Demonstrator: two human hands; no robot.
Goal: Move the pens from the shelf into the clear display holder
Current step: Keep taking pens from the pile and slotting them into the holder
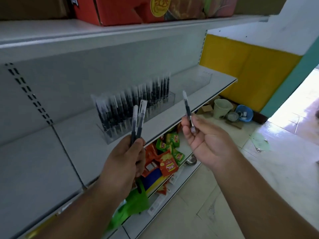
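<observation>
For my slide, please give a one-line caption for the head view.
Left hand holds two pens, right hand one pen, before the filled clear display holder.

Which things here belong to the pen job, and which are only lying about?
For the job:
- left hand gripping two pens
- right hand pinching one pen
- clear display holder, already holding many pens
- shelf

Lying about:
- snack packets
- red carton
- blue basket
- green bag
</observation>
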